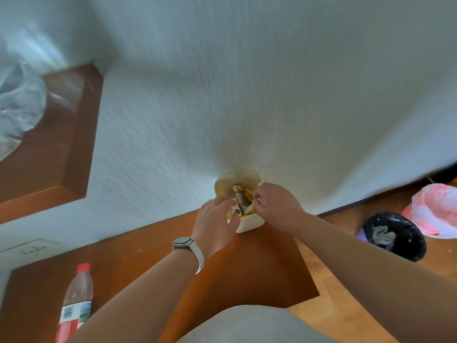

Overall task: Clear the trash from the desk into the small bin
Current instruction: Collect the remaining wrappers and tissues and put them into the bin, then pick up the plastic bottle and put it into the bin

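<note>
Bottle [74, 303]: lying near the desk's [247, 268] front left edge.
Left hand [215, 227]: fingers curling together, touching the small bin's [249, 225] near rim.
Right hand [274, 206]: fingertips pinching the bin's right rim.
Small bin: sitting at the desk's far edge, against the wall, with crumpled trash [242, 198] inside.

The brown table [138, 263] runs along a white wall, and the small cream bin [249, 225] stands on its far right corner, against the wall. A bottle [76, 300] with a red cap lies on the table's near left part, well apart from the bin. To the right, on the wooden floor [346, 305], stands a basket lined with a black bag [395, 235], with a pink-and-white bag [435, 211] just beside it.
</note>
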Demonstrator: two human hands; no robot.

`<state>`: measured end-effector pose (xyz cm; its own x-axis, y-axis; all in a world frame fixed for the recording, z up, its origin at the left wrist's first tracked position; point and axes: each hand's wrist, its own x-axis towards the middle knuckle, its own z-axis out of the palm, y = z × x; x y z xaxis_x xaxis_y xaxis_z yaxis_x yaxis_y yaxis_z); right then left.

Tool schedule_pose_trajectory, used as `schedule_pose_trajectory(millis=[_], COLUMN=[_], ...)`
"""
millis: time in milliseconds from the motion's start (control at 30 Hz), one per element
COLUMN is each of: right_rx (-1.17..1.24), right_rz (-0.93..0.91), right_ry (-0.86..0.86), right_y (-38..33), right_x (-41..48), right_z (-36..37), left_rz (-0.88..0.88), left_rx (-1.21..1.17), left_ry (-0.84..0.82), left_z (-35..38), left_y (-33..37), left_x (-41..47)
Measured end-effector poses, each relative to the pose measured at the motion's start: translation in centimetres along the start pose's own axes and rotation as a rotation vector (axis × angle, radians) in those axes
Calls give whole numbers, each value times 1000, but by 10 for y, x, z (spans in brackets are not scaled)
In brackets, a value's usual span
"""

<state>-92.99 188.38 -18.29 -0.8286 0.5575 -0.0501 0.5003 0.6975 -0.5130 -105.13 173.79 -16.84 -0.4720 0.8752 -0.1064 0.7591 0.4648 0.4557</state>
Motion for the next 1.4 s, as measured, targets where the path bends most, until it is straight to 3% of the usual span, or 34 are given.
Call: schedule_pose_trajectory(millis=[200, 467, 667, 833, 1267, 1400], right_rx=[-91, -152, -274, -322, -428, -456], right_rz=[-108, -284, -579, -695, -686, -641], right_ry=[41, -74, -132, -206, -412, -450], right_y=[-15, -60, -114, -169, -286, -305], right_x=[3, 8, 8, 11, -5, -13], right_z=[-3, 12, 39, 71, 171, 201], left_rz=[-30, -159, -193, -315, -678, -744], left_rx=[30, 112, 283, 321, 240, 250], left_ry=[31, 100, 106, 186, 155, 75], left_z=[-17, -41, -55, -66, -76, -63], left_y=[-17, -52, -96, -143, -285, -315], left_x=[-17, -61, -110, -157, -254, -259])
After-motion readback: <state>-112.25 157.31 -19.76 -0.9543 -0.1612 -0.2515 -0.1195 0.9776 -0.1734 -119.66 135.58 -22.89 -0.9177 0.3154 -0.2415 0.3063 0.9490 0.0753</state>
